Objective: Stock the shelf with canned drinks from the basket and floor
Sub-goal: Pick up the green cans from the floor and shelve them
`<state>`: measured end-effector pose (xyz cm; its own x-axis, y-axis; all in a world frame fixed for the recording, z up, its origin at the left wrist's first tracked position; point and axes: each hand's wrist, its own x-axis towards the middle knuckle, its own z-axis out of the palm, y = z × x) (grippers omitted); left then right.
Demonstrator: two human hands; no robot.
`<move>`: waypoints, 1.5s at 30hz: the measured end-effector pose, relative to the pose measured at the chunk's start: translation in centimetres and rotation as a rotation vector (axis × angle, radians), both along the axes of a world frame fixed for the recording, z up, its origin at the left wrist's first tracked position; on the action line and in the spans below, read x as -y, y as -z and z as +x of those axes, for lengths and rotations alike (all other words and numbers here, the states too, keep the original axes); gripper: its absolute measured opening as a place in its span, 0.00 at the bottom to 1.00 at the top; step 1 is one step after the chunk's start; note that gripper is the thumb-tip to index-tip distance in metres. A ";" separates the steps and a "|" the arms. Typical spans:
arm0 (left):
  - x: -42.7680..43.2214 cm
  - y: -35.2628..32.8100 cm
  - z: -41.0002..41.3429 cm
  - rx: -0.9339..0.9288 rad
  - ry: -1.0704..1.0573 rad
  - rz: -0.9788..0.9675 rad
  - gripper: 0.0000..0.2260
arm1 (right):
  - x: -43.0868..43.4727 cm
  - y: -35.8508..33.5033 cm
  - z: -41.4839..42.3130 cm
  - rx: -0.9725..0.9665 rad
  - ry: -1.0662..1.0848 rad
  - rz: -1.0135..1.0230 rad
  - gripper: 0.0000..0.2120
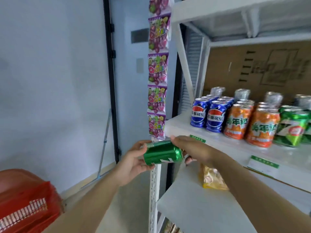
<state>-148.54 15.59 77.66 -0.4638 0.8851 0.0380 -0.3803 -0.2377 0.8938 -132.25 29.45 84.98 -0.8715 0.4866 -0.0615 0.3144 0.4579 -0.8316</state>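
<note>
A green can (162, 153) lies on its side in mid-air in front of the white shelf (181, 130), just below its front edge. My left hand (134, 162) holds the can from the left and underneath. My right hand (186, 147) grips the can's right end from above. On the shelf stand rows of blue cans (207, 115), orange cans (249, 125) and green cans (294, 128). The red basket (25, 199) is at the lower left.
A strip of purple candy bags (157, 81) hangs down the shelf's left post. A cardboard box (252, 68) stands behind the cans. A yellow snack bag (213, 179) lies on the lower shelf board (202, 207). A pale wall and a black door frame are at the left.
</note>
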 end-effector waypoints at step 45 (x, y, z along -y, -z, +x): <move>-22.4 -17.0 30.3 -1.490 0.291 0.200 0.14 | -11.4 -0.4 27.5 -0.628 0.972 0.094 0.27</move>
<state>-118.21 38.02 94.70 0.2863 0.8599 0.4227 0.7525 -0.4749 0.4564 -104.79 40.82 85.38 0.0076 0.9469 0.3214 0.1118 0.3186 -0.9413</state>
